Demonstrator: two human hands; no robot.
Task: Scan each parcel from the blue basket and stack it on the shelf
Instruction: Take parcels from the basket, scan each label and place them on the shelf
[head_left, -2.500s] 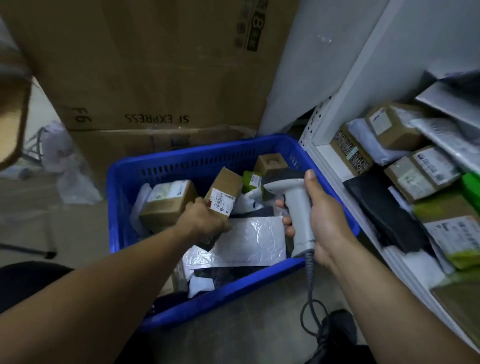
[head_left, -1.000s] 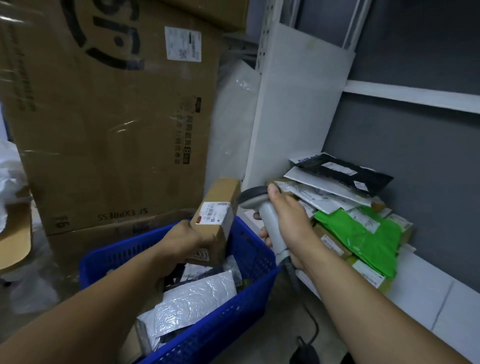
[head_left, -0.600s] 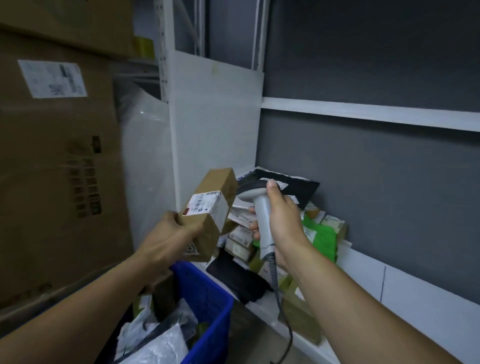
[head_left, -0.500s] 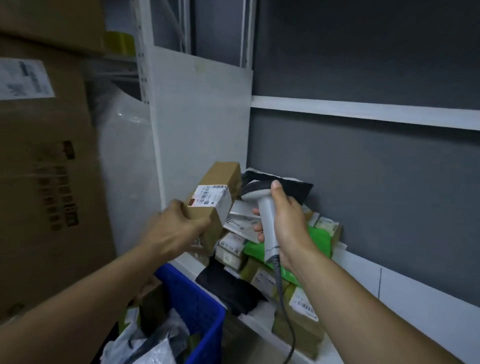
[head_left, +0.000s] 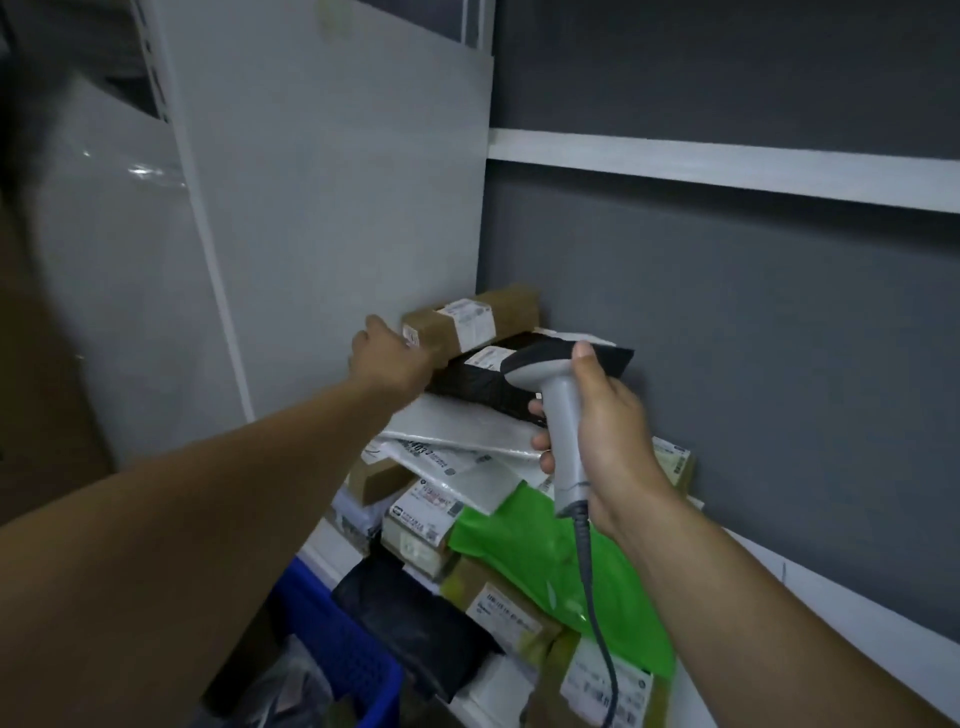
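Brown box (head_left: 470, 322) sat on top of the pile, centre frame, label up, long axis running back toward the corner by the shelf's white side panel (head_left: 337, 208). It rested on a black mailer (head_left: 478, 387), which lay on slumped white mailers (head_left: 457, 431), so the base was soft and sloped.

Left hand (head_left: 389, 361) was at the box's near end. Its fingers were hidden, so we couldn't tell grip from push. Right hand (head_left: 597, 431), centre right, was wrapped round the scanner (head_left: 563, 415) handle, head pointing left over the black mailer.

We judged this the placing step, with the box nearly seated. To do it well, we'd want to:
- seat it back by the panel
- release slowly
- watch for a tilt toward the front

The scanner cable (head_left: 597, 597) hung over the green bag (head_left: 535, 561), and we'd want it kept off the stack. The blue basket (head_left: 337, 639) sat lower left, below the pile's front.
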